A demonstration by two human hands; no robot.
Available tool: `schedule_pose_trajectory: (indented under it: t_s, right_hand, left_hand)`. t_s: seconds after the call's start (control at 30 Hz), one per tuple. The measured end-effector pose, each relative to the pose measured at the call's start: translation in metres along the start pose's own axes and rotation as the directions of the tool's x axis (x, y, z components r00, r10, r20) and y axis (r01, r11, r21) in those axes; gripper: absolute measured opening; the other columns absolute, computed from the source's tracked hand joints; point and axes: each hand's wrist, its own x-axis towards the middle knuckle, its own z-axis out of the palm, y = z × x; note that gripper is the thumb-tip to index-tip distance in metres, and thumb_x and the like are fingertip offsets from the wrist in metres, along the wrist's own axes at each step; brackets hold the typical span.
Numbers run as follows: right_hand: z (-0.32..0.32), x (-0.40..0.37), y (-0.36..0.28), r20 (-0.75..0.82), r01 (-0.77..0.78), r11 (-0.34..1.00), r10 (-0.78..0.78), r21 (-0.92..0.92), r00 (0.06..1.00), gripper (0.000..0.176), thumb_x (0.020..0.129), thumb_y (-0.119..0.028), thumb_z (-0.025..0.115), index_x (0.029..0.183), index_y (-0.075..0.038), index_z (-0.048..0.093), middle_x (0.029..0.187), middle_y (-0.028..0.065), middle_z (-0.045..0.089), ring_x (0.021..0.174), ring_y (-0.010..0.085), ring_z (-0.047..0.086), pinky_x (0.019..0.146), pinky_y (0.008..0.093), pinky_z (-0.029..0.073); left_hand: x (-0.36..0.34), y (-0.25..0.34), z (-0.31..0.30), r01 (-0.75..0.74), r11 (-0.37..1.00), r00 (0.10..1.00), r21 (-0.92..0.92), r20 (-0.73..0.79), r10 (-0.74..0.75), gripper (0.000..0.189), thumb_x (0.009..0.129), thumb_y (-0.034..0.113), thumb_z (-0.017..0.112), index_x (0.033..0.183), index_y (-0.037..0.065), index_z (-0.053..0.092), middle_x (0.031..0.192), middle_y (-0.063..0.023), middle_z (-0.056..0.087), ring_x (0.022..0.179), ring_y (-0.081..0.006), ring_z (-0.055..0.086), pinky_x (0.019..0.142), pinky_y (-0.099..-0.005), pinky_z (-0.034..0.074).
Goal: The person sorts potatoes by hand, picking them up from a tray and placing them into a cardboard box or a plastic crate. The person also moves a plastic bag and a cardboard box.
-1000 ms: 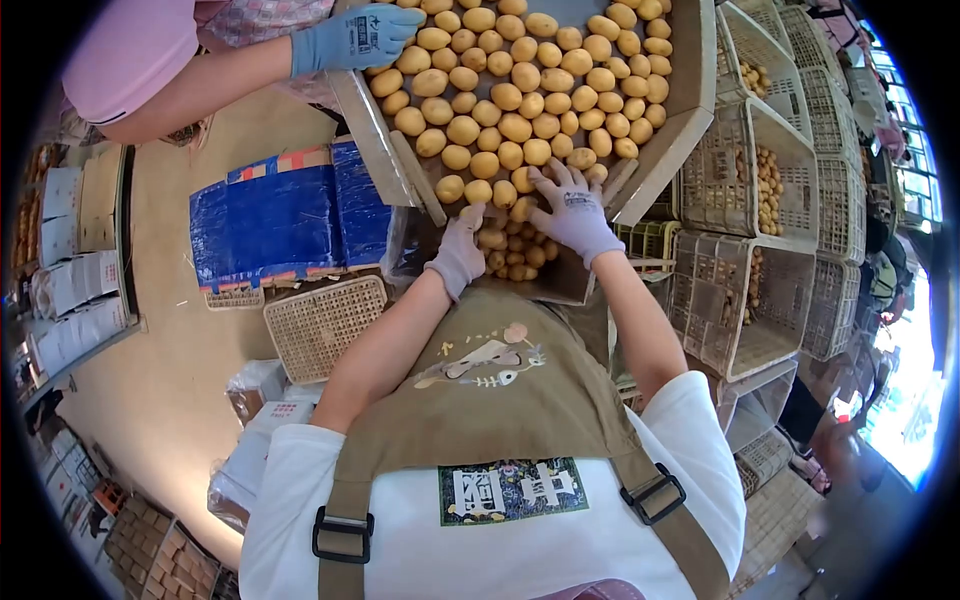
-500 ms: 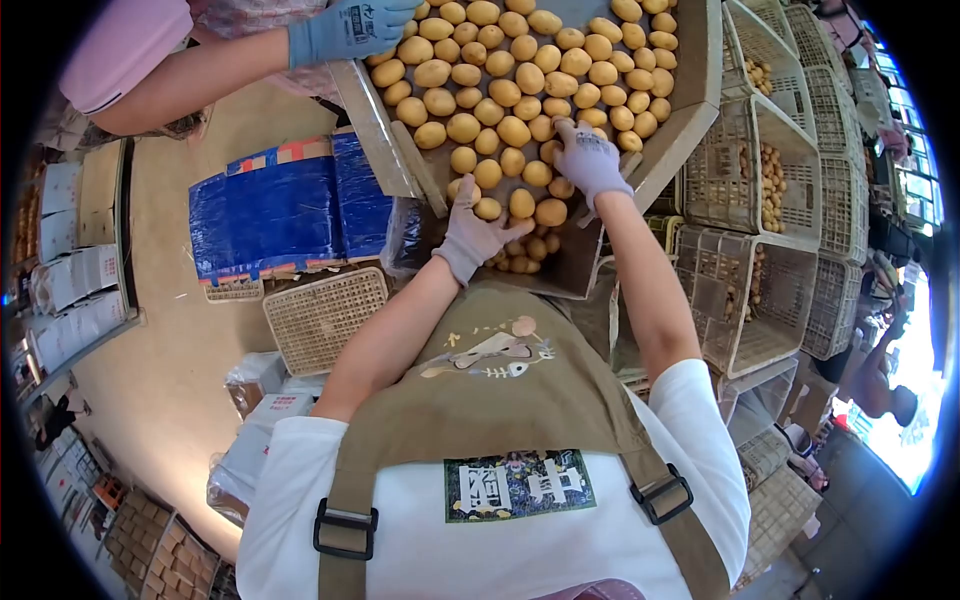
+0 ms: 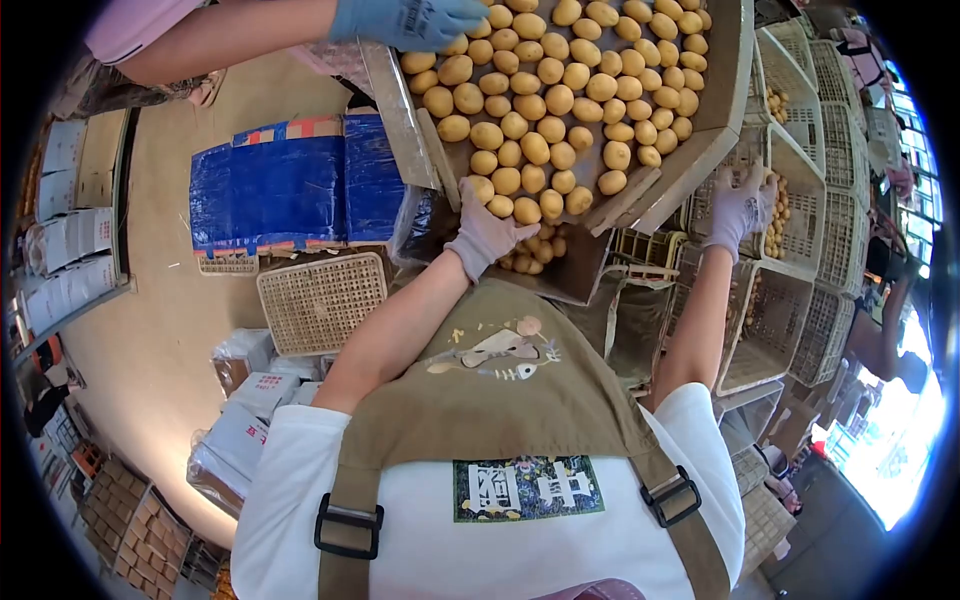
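Observation:
Many small yellow potatoes (image 3: 560, 100) lie spread on a sorting tray with wooden side boards (image 3: 690, 170). At the tray's narrow lower mouth is my left hand (image 3: 482, 232), in a pale glove, its thumb and fingers apart beside the lowest potatoes and touching them. Beneath that hand, more potatoes (image 3: 530, 255) sit in a container below the mouth. Over on the right, my right hand (image 3: 740, 210), gloved too, reaches above a plastic crate (image 3: 790, 215) with its fingers spread. I see nothing held in it. Potatoes (image 3: 777, 215) lie in that crate, partly behind the fingers.
At the top left, another person's blue-gloved hand (image 3: 410, 22) is over the tray's edge. Stacked crates (image 3: 835, 150) line the right side. To the left are a blue-wrapped box (image 3: 270, 195), an upturned basket (image 3: 322, 300) and white cartons (image 3: 235, 440).
My right hand has left the potatoes at the tray's mouth and swung right to the crates, opening out. My left hand stays at the mouth. The view has shifted slightly.

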Motion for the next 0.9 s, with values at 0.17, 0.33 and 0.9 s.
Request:
schedule_pose_trajectory:
  t_s: [0.17, 0.33, 0.9]
  right_hand:
    - [-0.056, -0.013, -0.174, 0.322, 0.062, 0.565, -0.552, 0.822, 0.769, 0.033, 0.085, -0.007, 0.056, 0.117, -0.01, 0.064, 0.108, 0.014, 0.066, 0.092, 0.0325, 0.067, 0.08, 0.0441, 0.053]
    - [-0.051, -0.03, -0.273, 0.659, 0.068, 0.725, -0.658, 0.686, 0.364, 0.039, 0.093, -0.024, 0.055, 0.131, -0.015, 0.054, 0.117, 0.0201, 0.064, 0.11, 0.0356, 0.065, 0.086, 0.047, 0.053]
    - [-0.037, -0.005, -0.059, 0.206, -0.186, 0.821, 0.086, 0.54, 0.975, 0.039, 0.079, -0.009, 0.068, 0.118, -0.004, 0.064, 0.106, 0.0162, 0.069, 0.092, 0.0322, 0.067, 0.084, 0.0422, 0.053]
  left_hand:
    - [0.003, 0.0, 0.001, 0.013, 0.999, 0.999, 0.029, -0.038, -0.012, 0.082, 0.09, 0.071, 0.034, 0.152, 0.018, 0.032, 0.159, -0.0087, 0.03, 0.147, -0.0373, 0.027, 0.11, -0.0687, 0.027]
    - [0.002, 0.005, -0.002, 0.075, 0.993, 0.991, -0.096, -0.108, -0.085, 0.081, 0.09, 0.071, 0.037, 0.151, 0.018, 0.033, 0.158, -0.0086, 0.032, 0.146, -0.0367, 0.028, 0.111, -0.0681, 0.026]
    - [-0.005, 0.003, 0.008, 0.078, 0.993, 0.982, -0.086, -0.163, -0.091, 0.083, 0.087, 0.076, 0.035, 0.151, 0.023, 0.037, 0.158, -0.0039, 0.035, 0.148, -0.0343, 0.027, 0.112, -0.0689, 0.021]
